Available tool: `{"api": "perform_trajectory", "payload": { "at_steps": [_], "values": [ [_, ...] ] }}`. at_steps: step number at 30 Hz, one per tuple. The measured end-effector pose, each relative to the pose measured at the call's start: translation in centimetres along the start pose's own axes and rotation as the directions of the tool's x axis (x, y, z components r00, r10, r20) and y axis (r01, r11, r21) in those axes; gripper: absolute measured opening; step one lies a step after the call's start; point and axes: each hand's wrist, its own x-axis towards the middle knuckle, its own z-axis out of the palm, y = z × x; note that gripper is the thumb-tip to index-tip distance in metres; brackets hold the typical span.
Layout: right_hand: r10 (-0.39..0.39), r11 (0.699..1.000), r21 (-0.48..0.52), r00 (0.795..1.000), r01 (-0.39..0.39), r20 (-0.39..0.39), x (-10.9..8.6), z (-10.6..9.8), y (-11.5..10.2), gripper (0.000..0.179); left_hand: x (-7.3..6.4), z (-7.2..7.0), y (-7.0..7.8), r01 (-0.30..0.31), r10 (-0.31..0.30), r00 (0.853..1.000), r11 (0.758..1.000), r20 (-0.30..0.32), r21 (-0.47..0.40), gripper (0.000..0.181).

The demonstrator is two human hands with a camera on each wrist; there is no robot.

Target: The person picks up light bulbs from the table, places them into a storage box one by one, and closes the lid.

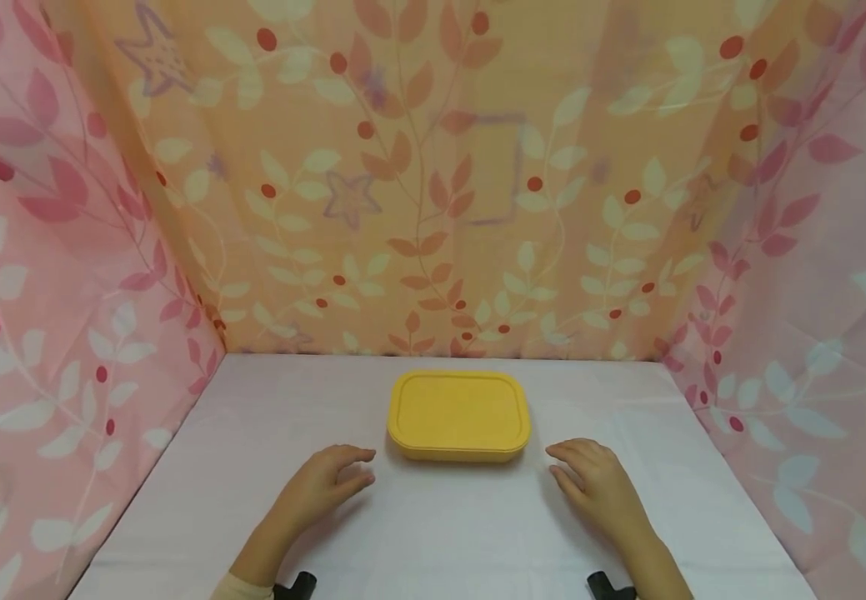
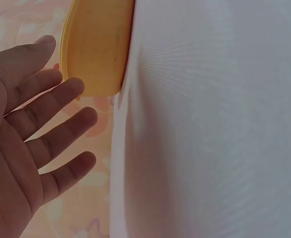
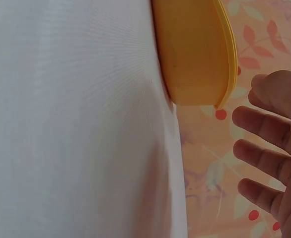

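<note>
A yellow box with a flat, rounded-corner lid (image 1: 459, 412) sits on the white table. My left hand (image 1: 327, 482) is just left of its near corner, fingers spread and relaxed, holding nothing. On the other side my right hand (image 1: 593, 483) is a short way from the box's right end, its fingers loosely bent and holding nothing. The left wrist view shows the box's side wall (image 2: 101, 47) beyond the fingertips. From the right wrist, the opposite wall (image 3: 192, 54) appears, with a gap between it and the fingers.
White cloth covers the table (image 1: 448, 533). An orange leaf-patterned curtain (image 1: 417, 183) hangs along the back edge, and pink patterned curtains (image 1: 50, 275) flank both sides. Black wrist-camera parts (image 1: 297, 586) show below each hand at the bottom of the head view.
</note>
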Motion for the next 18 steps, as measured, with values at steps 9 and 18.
{"api": "perform_trajectory", "payload": {
  "at_steps": [9,18],
  "values": [
    [0.012,1.000,0.002,1.000,-0.012,0.002,0.38,-0.19,0.32,0.030,0.31,-0.16,-0.23,-0.045,0.047,0.998,0.998,-0.040,0.046,0.035],
    [0.009,1.000,-0.014,1.000,-0.009,0.007,-0.34,-0.20,0.46,0.030,-0.16,0.20,-0.52,-0.022,0.024,0.999,0.998,-0.035,0.056,0.034]
  ]
}}
